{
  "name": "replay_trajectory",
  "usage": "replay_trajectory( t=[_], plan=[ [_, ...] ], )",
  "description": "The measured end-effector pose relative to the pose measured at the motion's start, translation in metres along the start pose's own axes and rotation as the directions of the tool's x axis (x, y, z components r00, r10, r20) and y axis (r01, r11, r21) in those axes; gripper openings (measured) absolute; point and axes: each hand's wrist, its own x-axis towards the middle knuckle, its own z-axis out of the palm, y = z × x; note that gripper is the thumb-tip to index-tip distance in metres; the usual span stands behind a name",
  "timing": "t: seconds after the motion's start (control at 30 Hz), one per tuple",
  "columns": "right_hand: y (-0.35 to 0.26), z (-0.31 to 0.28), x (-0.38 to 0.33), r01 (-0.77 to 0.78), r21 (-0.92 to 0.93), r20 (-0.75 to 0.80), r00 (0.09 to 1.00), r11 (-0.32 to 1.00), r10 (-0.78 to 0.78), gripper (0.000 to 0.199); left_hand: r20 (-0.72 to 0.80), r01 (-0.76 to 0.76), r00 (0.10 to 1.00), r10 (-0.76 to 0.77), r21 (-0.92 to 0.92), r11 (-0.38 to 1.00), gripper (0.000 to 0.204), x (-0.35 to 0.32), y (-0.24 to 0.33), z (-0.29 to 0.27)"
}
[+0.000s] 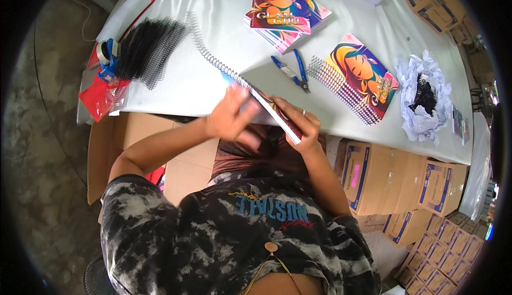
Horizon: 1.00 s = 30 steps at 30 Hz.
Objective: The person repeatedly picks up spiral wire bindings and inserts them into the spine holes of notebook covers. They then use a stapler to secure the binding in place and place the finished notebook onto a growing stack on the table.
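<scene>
Above my lap, at the table's front edge, my right hand grips a notebook by its near end, thumb and fingers on its covers. The notebook is tilted, its white page edge up. A dark spiral wire coil runs into the notebook's far end, and its loose length reaches out over the table to the far left. My left hand is beside the coil and the notebook's far end, its fingers apart and partly blurred; whether it touches the coil cannot be made out.
Loose black coils lie at left beside a blue tape dispenser. Blue-handled cutting pliers lie mid-table. Notebook stacks and fanned notebooks sit beyond. At right is crumpled wrapping; cardboard boxes stand below the table.
</scene>
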Motion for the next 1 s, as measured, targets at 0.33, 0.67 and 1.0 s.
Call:
replay_trajectory(
  t=[0.33,0.67,1.0],
  plan=[
    [-0.001,-0.003,0.001,0.006,0.001,0.024,1.000,1.000,-0.006,0.036,-0.064,-0.090,0.995,0.080,-0.163,0.982,0.100,0.003,0.018,0.011],
    [0.003,-0.001,0.004,0.023,0.023,-0.005,1.000,0.999,-0.022,0.044,0.134,-0.125,0.981,0.139,-0.109,0.986,0.094,0.028,0.015,-0.006],
    [-0.007,0.007,-0.001,-0.031,0.063,0.017,0.999,0.998,0.030,0.047,-0.098,-0.166,0.981,0.169,0.041,0.985,0.090,0.034,0.036,0.003]
  ],
)
